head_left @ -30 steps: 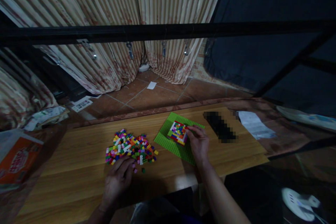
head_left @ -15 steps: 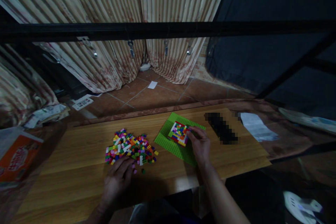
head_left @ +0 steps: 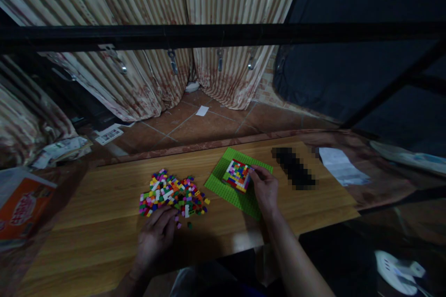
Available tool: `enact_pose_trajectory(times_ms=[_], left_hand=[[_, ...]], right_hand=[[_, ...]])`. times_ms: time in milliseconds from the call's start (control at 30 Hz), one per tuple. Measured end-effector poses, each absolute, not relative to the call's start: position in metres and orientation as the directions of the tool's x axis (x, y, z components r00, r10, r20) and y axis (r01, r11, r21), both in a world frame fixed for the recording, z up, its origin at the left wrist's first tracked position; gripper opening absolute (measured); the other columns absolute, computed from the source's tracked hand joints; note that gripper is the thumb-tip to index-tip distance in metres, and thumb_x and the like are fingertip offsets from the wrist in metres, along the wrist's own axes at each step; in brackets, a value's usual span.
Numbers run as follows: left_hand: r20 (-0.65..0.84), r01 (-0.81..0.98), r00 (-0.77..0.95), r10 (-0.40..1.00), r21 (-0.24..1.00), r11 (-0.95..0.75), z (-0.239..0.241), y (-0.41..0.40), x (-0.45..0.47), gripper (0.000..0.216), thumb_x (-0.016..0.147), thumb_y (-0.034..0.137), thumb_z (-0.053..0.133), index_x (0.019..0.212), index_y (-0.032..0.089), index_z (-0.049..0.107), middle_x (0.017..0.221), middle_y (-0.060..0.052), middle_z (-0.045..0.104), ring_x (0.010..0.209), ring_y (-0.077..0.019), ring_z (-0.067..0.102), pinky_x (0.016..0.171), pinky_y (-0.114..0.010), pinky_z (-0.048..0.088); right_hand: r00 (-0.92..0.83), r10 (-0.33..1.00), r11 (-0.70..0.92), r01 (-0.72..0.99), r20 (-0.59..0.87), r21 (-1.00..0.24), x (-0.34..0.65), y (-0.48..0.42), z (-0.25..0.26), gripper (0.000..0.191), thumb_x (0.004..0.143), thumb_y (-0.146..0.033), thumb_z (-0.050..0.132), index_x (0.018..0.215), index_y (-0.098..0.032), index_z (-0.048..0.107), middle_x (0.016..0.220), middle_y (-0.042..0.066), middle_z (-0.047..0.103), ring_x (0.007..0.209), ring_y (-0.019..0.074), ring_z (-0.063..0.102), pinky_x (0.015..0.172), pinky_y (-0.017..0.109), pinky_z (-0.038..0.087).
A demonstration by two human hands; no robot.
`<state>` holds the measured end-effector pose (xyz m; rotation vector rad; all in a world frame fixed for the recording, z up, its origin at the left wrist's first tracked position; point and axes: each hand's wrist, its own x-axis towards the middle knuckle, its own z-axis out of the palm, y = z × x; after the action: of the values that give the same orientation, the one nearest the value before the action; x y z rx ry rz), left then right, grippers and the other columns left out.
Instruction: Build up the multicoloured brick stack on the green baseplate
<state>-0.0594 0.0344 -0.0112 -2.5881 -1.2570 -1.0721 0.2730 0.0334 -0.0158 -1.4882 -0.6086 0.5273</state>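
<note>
A square build of many-coloured toy bricks (head_left: 237, 175) sits on a green studded baseplate (head_left: 218, 178). My right hand (head_left: 265, 190) reaches in from the right, thumb and fingertips pinched together at the build's upper right corner. Whatever lies between those fingertips is too small to make out. To the left spreads a loose heap of small bricks (head_left: 170, 190) in white, pink, green, yellow and other colours. My left hand (head_left: 156, 229) rests at the near edge of this heap, its fingers curled together. Anything in its grasp is hidden.
All this lies on a wooden table (head_left: 104, 222). A dark blurred-out object (head_left: 294, 169) is right of the baseplate, and a white paper (head_left: 343, 167) lies beyond the table's right end. An orange and white package (head_left: 24, 209) stands at the left. A black bar (head_left: 223, 36) crosses before striped curtains.
The view has shifted slightly. My right hand's fingers have moved a little at the build's corner. My left hand stays at the heap's near edge, fingers curled as before.
</note>
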Motion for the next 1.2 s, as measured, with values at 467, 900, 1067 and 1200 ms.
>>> enact_pose_trajectory(times_ms=[467,900,1067,1200], left_hand=[[0.574,0.733,0.413,0.707,0.251,-0.632,-0.018,0.035,-0.063,0.020,0.091,0.028,0.052,0.092,0.023,0.071,0.095,-0.003,0.074,0.088,-0.0170,0.071,0.077,-0.027,0.057],[0.499,0.721,0.352,0.792,0.394,-0.569,-0.008,0.024,-0.054,0.022,0.091,0.023,0.050,0.095,0.021,0.071,0.097,-0.005,0.072,0.094,-0.0174,0.068,0.084,-0.029,0.057],[0.484,0.730,0.342,0.805,0.403,-0.552,-0.007,0.022,-0.052,0.022,0.091,0.022,0.050,0.097,0.022,0.071,0.099,-0.005,0.071,0.096,-0.0179,0.068,0.086,-0.030,0.057],[0.481,0.732,0.356,0.802,0.390,-0.559,-0.008,0.022,-0.053,0.022,0.091,0.021,0.050,0.096,0.022,0.071,0.098,-0.005,0.072,0.097,-0.0173,0.067,0.087,-0.029,0.056]], right_hand=[[0.759,0.640,-0.018,-0.138,-0.118,-0.990,0.271,0.044,-0.004,0.026,0.057,-0.036,0.076,0.073,-0.016,0.072,0.068,0.002,0.071,0.061,0.0184,0.065,0.060,0.031,0.052],[0.692,0.657,0.011,0.389,0.300,-0.921,0.255,0.006,0.015,0.033,0.079,-0.044,0.067,0.096,-0.017,0.072,0.097,0.010,0.072,0.083,0.0216,0.064,0.075,0.036,0.050],[0.302,0.893,0.128,0.538,0.333,-0.833,0.190,-0.012,0.021,0.022,0.091,-0.034,0.054,0.093,-0.022,0.073,0.092,0.007,0.072,0.084,0.0205,0.066,0.078,0.033,0.051],[0.198,0.936,0.093,0.657,0.291,-0.748,0.158,-0.009,0.010,0.028,0.094,-0.025,0.046,0.100,-0.022,0.073,0.089,0.007,0.070,0.080,0.0216,0.065,0.075,0.034,0.050]])
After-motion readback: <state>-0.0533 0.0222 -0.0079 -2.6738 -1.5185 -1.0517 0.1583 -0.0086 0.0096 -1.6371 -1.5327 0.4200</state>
